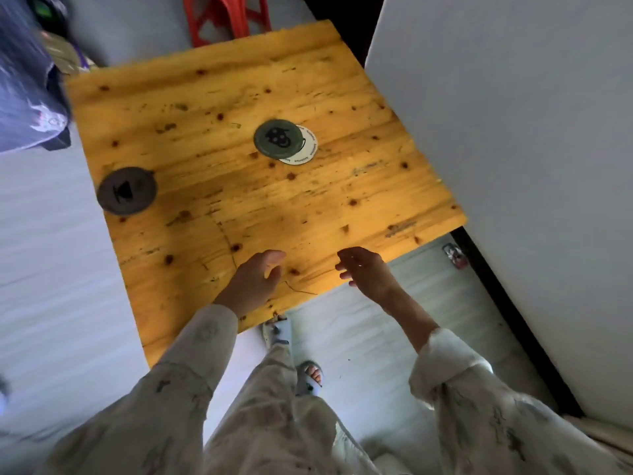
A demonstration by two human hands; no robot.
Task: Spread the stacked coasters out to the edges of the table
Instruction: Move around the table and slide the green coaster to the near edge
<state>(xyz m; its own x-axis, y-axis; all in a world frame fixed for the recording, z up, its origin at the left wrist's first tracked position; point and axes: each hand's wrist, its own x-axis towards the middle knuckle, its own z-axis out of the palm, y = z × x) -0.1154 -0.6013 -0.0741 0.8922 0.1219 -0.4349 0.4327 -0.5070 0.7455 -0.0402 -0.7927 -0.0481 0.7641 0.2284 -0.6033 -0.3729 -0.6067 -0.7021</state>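
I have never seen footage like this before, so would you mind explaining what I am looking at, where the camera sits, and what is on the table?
There is no machine here: a person wears a wide-angle camera on the head, so this single picture looks down past their own arms. The left hand and the right hand hover over the near edge of a wooden table; both are open and hold nothing. Near the middle of the table a green coaster lies on top of a white coaster, shifted so that the white one peeks out. A dark coaster lies alone by the table's left edge. Below the table you see the person's feet in sandals on a pale floor, and a red stool stands beyond the far edge.
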